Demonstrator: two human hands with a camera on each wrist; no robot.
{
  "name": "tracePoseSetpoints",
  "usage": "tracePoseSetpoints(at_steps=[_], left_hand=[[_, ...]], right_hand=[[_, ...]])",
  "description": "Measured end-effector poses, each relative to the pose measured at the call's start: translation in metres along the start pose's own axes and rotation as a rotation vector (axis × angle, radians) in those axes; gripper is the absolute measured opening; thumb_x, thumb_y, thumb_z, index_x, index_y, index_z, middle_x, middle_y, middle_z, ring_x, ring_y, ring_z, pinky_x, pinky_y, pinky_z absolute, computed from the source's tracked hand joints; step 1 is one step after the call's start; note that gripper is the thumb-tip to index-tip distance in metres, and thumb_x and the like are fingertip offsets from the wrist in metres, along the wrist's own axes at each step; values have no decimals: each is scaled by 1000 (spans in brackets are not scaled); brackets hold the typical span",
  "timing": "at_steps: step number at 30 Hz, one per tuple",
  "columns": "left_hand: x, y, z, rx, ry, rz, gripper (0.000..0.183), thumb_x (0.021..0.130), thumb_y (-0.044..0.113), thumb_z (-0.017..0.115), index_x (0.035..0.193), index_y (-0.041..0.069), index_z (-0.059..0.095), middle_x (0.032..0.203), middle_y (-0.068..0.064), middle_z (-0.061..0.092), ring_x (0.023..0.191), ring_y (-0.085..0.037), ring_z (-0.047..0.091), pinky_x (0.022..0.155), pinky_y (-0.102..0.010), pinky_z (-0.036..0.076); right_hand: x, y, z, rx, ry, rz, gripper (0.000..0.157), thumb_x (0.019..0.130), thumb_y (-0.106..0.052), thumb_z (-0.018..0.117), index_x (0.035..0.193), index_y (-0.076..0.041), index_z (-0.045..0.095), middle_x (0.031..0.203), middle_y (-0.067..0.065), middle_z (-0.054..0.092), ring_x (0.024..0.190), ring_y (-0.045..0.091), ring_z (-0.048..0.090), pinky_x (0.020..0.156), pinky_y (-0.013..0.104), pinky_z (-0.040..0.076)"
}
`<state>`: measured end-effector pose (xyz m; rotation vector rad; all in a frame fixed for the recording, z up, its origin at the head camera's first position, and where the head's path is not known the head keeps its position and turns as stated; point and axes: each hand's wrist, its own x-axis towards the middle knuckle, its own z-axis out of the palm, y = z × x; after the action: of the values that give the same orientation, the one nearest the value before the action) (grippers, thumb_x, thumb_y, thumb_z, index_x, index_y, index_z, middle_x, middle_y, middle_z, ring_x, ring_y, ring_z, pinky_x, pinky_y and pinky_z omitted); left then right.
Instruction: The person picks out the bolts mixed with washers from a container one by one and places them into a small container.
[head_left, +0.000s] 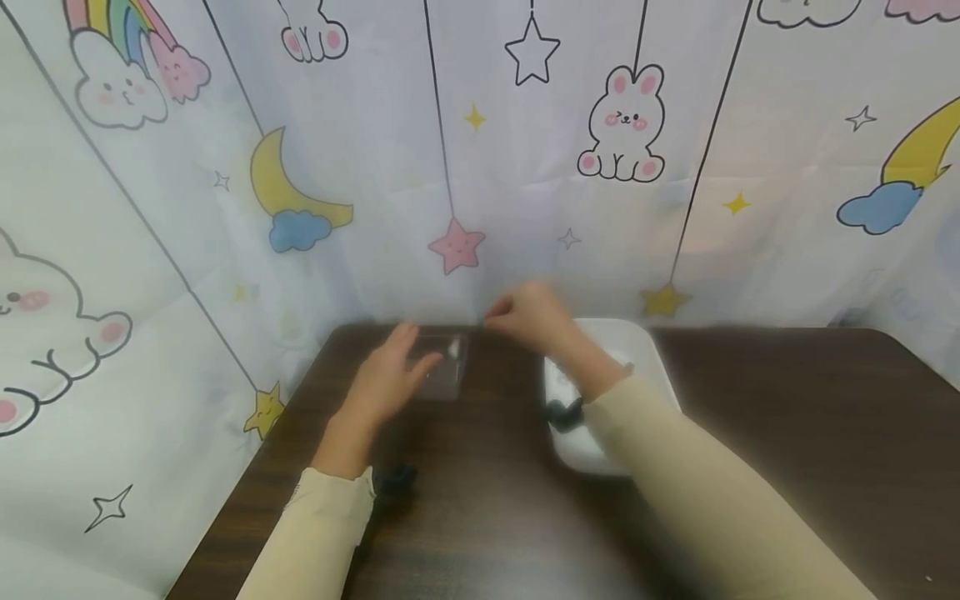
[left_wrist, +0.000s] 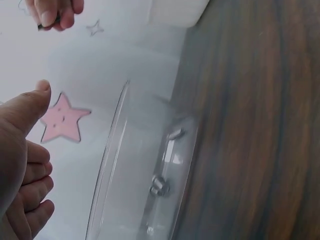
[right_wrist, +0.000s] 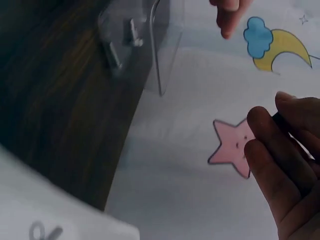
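Observation:
My right hand is raised over the far part of the table, left of a white tray. Between its thumb and fingers it pinches a small dark piece, mostly hidden by the fingertips; its kind I cannot tell. My left hand is held beside a clear plastic box, thumb apart from the fingers, holding nothing. Inside the box, the left wrist view shows small shiny metal pieces. They look like short bolts in the right wrist view.
Small items lie in the white tray, among them a grey piece with a ring. Box and tray stand on a dark wooden table. Behind the table hangs a pale curtain printed with rabbits, stars and moons.

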<state>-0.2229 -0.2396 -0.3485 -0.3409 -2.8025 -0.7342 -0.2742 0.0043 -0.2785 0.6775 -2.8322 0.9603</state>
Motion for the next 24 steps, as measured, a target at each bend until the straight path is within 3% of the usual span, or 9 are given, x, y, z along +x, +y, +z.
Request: tracePoseSetpoints(at_steps=[8,14,20,24], left_hand=[[-3,-21,-9,-22,-22,-64,72,99,50,51,151,2,35,161,-17,27,146,-38,30,119,-54,27],[-3,-39,-8,-20,-74,-92,75,100,51,50,152,1,32,162,-18,22,147,-39,25,120,-55,23],[-4,-54,-3,9,-178,-124,78,100,51,49,154,0,26,162,-21,18,148,-41,20,120,-58,20],[-6,-60,-4,-8,-190,-127,80,99,52,50,155,1,24,162,-21,17,148,-42,20,120,-58,19]], right_hand=[[-5,-31,31,87,70,-26,12,87,-19,74,96,-12,78,93,3,76,78,16,67,71,28,59],[-6,-41,67,171,47,-7,13,89,-14,72,100,-10,77,97,5,76,77,15,69,71,26,59],[-8,-37,96,166,41,38,11,89,-14,70,98,-11,77,99,4,76,82,17,70,73,28,58],[-5,-34,109,95,46,26,11,89,-15,71,98,-11,77,101,3,75,92,19,70,84,31,58]])
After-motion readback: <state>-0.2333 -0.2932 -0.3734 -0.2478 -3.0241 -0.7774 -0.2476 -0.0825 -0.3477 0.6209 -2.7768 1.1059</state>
